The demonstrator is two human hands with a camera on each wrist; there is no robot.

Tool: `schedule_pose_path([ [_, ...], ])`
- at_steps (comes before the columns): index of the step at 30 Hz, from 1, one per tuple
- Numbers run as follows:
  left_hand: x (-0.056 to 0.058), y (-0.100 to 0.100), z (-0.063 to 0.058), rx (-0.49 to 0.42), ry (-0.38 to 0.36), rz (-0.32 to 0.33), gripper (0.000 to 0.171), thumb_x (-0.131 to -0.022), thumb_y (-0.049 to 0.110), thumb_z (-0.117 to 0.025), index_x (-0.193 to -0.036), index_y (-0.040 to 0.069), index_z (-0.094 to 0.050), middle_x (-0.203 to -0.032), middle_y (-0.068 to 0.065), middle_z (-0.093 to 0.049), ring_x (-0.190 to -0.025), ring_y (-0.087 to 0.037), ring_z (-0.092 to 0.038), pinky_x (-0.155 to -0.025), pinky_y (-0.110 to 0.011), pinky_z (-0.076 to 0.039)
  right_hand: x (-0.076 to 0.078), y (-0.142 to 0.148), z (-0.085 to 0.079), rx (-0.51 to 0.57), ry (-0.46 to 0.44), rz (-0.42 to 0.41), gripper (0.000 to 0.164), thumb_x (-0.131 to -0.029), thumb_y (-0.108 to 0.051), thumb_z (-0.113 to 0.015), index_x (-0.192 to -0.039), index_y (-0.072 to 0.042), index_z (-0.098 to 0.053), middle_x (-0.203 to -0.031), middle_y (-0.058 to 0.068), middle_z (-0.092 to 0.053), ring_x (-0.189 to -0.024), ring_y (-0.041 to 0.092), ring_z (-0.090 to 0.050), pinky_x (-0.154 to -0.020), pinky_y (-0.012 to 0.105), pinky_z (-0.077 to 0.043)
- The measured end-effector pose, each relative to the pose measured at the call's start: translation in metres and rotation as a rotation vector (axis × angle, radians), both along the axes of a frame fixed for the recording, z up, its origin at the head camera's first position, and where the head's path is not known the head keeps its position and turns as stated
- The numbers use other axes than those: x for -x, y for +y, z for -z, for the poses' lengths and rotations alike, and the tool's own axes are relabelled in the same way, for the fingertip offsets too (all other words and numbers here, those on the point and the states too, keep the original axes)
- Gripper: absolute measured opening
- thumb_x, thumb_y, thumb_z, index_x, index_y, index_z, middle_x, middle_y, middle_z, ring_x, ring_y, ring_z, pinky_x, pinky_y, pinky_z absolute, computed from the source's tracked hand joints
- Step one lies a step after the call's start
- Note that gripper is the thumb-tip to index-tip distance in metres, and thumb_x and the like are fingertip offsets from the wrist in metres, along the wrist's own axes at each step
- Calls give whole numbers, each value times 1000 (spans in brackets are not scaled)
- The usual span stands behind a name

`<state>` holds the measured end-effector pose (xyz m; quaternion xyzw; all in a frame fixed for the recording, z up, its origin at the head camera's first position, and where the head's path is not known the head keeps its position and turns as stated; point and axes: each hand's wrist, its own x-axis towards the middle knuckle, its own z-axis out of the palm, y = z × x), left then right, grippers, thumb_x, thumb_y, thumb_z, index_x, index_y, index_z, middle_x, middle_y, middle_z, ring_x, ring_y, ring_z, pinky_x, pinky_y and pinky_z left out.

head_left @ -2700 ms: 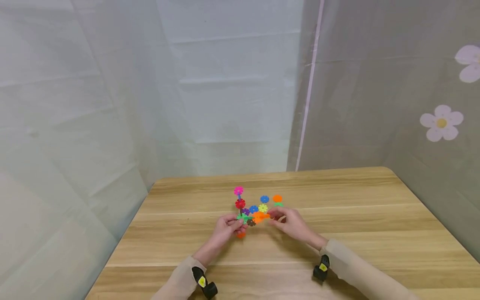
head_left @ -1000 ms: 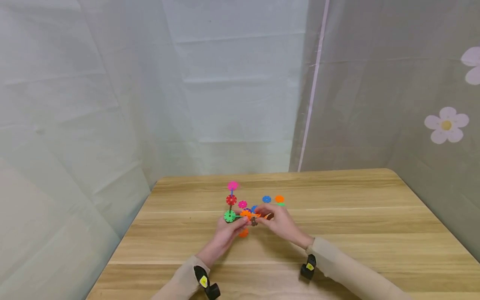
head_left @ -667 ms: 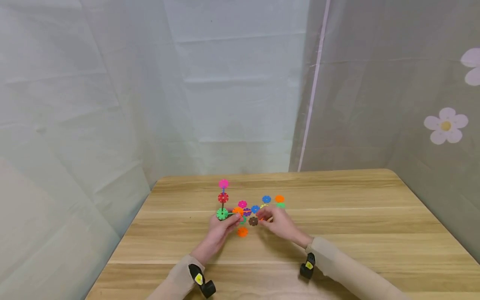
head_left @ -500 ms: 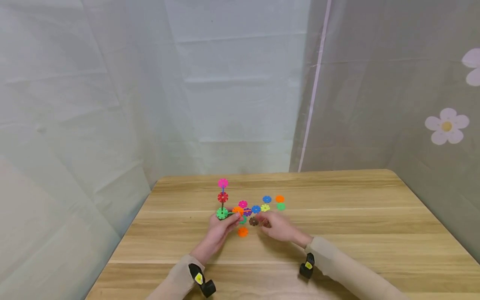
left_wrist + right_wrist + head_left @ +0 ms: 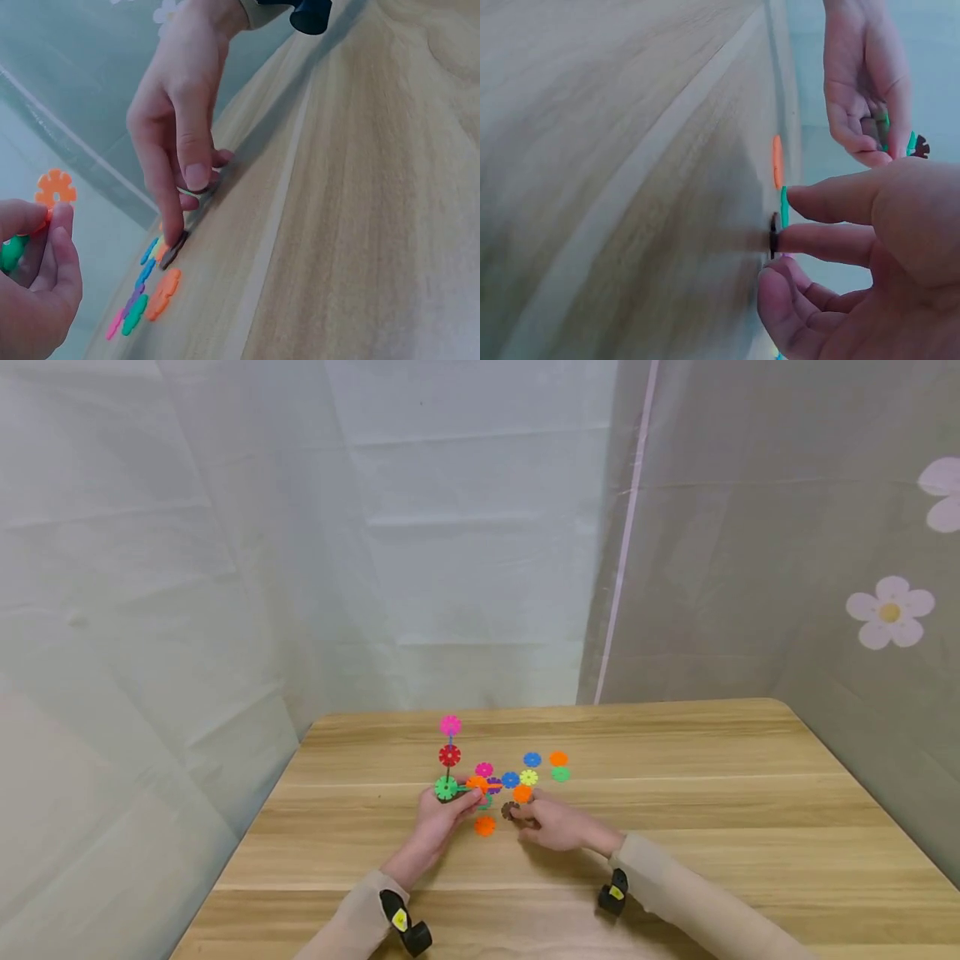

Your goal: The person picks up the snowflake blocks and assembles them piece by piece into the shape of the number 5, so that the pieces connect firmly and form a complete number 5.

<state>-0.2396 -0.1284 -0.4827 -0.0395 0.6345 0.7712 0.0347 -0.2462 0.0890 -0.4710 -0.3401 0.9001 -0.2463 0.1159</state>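
Note:
In the head view my left hand (image 5: 442, 814) pinches a chain of interlocking notched plastic discs between thumb and fingers. A pink disc (image 5: 451, 725) tops its upright part, above a red disc (image 5: 449, 755) and a green disc (image 5: 446, 788). Sideways from there the chain runs to an orange disc (image 5: 476, 786) by the left thumb, with another orange piece edge-on beyond it. My right hand (image 5: 558, 823) is low over the table, its index fingertip on a loose brown disc (image 5: 174, 251). In the right wrist view the thumb is apart from that finger.
Loose discs lie close by on the wooden table (image 5: 675, 760): orange (image 5: 485, 826) in front, orange (image 5: 522, 793), yellow (image 5: 528, 777), purple (image 5: 492, 786) and several others behind. Farther right are a green disc (image 5: 560, 774) and an orange one (image 5: 558, 759). Curtains surround the table.
The left hand has moved left with the disc chain, which now has an orange piece edge-on at its end. My right hand has come away from the chain; the brown disc has slid slightly nearer me.

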Motion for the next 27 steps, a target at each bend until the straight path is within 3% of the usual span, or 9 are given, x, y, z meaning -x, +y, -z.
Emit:
schedule_pose_path([
  [5,-1,1,0,25,-1,6,43,-84,5,-73,-120,-9,-55,-83,-2,-71,-81,-15,-72,-84,-34,-57,0,4,-1,33,78,14,17,-85,-5,-69,-102,-2,-75,-84,1,-60,-74,7,-44,-62,17,-40],
  [10,-3,2,2,0,16,58,45,-86,3,-71,-124,-12,-51,-86,-4,-73,-83,-17,-72,-87,-35,-56,1,6,0,92,93,43,5,-82,-1,-72,-84,-6,-74,-83,1,-68,-72,3,-52,-63,15,-47],
  [16,-4,6,5,17,13,94,43,-85,6,-72,-122,-9,-55,-87,-4,-74,-90,-27,-73,-89,-37,-55,2,5,5,137,48,58,14,-79,-4,-76,-93,-8,-73,-86,1,-72,-72,3,-58,-65,17,-50],
  [27,-4,7,3,37,-8,103,40,-86,6,-71,-119,-8,-55,-87,-3,-73,-84,-17,-73,-87,-34,-57,3,5,5,137,-21,66,21,-75,-1,-79,-92,-5,-66,-84,3,-69,-71,5,-57,-65,17,-49],
])
